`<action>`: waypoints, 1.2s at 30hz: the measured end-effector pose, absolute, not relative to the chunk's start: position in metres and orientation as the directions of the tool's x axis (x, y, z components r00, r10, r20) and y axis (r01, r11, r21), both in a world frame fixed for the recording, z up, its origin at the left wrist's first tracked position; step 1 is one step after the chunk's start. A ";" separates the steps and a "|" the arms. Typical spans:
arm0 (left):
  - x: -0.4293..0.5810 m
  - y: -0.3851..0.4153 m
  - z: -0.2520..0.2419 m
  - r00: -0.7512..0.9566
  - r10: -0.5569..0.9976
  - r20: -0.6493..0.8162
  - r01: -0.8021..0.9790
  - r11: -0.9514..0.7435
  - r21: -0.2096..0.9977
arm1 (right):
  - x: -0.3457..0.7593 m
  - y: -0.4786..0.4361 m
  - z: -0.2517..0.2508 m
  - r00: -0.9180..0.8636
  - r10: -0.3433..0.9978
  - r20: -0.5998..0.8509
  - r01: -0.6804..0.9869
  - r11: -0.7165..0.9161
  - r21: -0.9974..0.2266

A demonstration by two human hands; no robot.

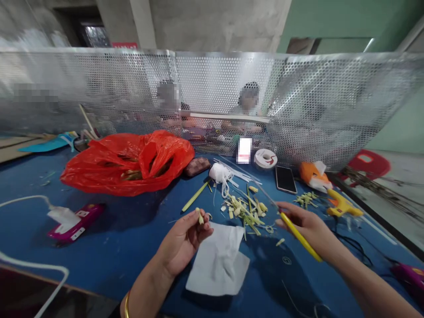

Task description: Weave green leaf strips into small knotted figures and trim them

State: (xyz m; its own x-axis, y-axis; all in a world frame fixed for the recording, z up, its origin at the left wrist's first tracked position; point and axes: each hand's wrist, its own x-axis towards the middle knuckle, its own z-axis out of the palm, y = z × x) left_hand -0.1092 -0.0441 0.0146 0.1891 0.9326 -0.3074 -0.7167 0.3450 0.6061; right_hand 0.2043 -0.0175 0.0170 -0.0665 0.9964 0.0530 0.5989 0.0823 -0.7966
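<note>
My left hand (185,243) pinches a small pale-green piece of plant stem (200,216) between thumb and fingers. A crumpled white paper sheet (217,260) lies on the blue table just right of this hand. My right hand (306,227) is closed around a slim yellow-handled tool (300,236). A long thin blade or shaft seems to run from its front end toward the upper left. Between the hands, beyond the paper, is a loose pile of cut green and yellowish stem pieces (247,212). One longer green stem (196,195) lies beyond my left hand.
An open red plastic bag (129,165) with brownish contents sits at left, near a purple power strip (76,223). White cord (220,173), a ribbon roll (265,159), a phone (285,179) and a yellow glue gun (344,205) lie about. Behind a perforated metal screen (218,84) sit people.
</note>
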 end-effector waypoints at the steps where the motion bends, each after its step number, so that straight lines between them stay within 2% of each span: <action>1: -0.108 -0.044 0.018 0.191 0.931 -0.310 -0.725 0.347 0.595 | 0.219 -0.025 0.011 0.028 0.993 0.111 0.665 0.064 -0.744; 3: -0.105 -0.044 0.025 0.209 0.933 -0.294 -0.732 0.349 0.585 | 0.245 -0.040 -0.003 0.183 0.975 0.130 0.795 -0.069 -0.603; 7: -0.091 -0.043 0.042 0.255 0.928 -0.271 -0.722 0.369 0.585 | 0.271 -0.060 -0.027 0.258 0.962 0.086 0.931 -0.223 -0.290; 10: -0.076 -0.039 0.054 0.272 0.923 -0.272 -0.698 0.384 0.604 | 0.273 -0.063 -0.036 0.225 0.972 0.071 0.963 -0.211 -0.166; 15: -0.046 -0.031 0.070 0.356 0.913 -0.198 -0.624 0.390 0.677 | 0.269 -0.059 -0.024 0.072 0.994 0.080 0.997 -0.069 -0.036; 17: -0.031 -0.028 0.074 0.402 0.899 -0.172 -0.579 0.395 0.713 | 0.261 -0.058 -0.010 0.023 0.994 0.105 0.997 -0.016 -0.072; 18: -0.024 -0.026 0.076 0.420 0.893 -0.158 -0.555 0.391 0.734 | 0.253 -0.058 -0.001 0.004 0.989 0.150 0.981 0.026 -0.193; 19: -0.016 -0.025 0.077 0.431 0.890 -0.147 -0.538 0.384 0.750 | 0.242 -0.057 0.008 -0.005 0.982 0.186 0.916 0.079 -0.394; 20: -0.009 -0.023 0.077 0.440 0.888 -0.136 -0.522 0.376 0.765 | 0.229 -0.056 0.017 -0.070 0.985 0.158 0.765 0.154 -0.626; 21: -0.003 -0.021 0.077 0.446 0.887 -0.118 -0.509 0.360 0.782 | 0.215 -0.054 0.025 -0.175 0.978 0.109 0.536 0.188 -0.823; 22: 0.002 -0.020 0.076 0.452 0.885 -0.109 -0.496 0.351 0.794 | 0.200 -0.051 0.031 -0.301 0.950 0.086 0.283 0.175 -0.943; 23: 0.005 -0.017 0.074 0.453 0.885 -0.107 -0.487 0.346 0.802 | 0.186 -0.048 0.036 -0.401 0.912 0.088 0.078 0.130 -0.988; 24: 0.007 -0.015 0.072 0.450 0.886 -0.110 -0.478 0.343 0.809 | 0.174 -0.044 0.039 -0.458 0.886 0.072 -0.031 0.066 -0.997; 26: 0.005 -0.009 0.065 0.419 0.900 -0.125 -0.470 0.332 0.818 | 0.160 -0.035 0.039 -0.494 0.869 -0.038 -0.017 -0.053 -0.998; 28: -0.002 -0.002 0.055 0.370 0.918 -0.142 -0.456 0.313 0.833 | 0.163 -0.025 0.035 -0.375 0.922 -0.097 0.019 -0.097 -0.995; 31: -0.016 0.008 0.038 0.307 0.929 -0.207 -0.395 0.322 0.860 | 0.187 -0.010 0.026 -0.174 0.984 -0.038 0.074 -0.026 -0.997; 33: -0.022 0.015 0.026 0.224 0.944 -0.243 -0.360 0.312 0.879 | 0.206 -0.002 0.019 0.002 0.999 0.034 0.248 0.033 -0.968; 34: -0.023 0.018 0.019 0.175 0.953 -0.248 -0.351 0.296 0.888 | 0.215 0.002 0.017 0.089 0.991 0.098 0.430 0.050 -0.902; 35: -0.024 0.020 0.014 0.158 0.952 -0.260 -0.333 0.300 0.894 | 0.222 0.004 0.014 0.127 0.979 0.161 0.648 0.041 -0.760; 36: -0.024 0.022 0.008 0.144 0.951 -0.272 -0.316 0.305 0.899 | 0.227 0.006 0.012 0.134 0.967 0.215 0.830 0.009 -0.558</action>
State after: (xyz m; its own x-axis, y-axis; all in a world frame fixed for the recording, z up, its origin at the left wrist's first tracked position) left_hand -0.0238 0.0223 0.0081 0.1443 0.9515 -0.2717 -0.3158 0.3045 0.8986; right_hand 0.2272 0.0063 0.0116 0.1336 0.9674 0.2149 0.8300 0.0093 -0.5577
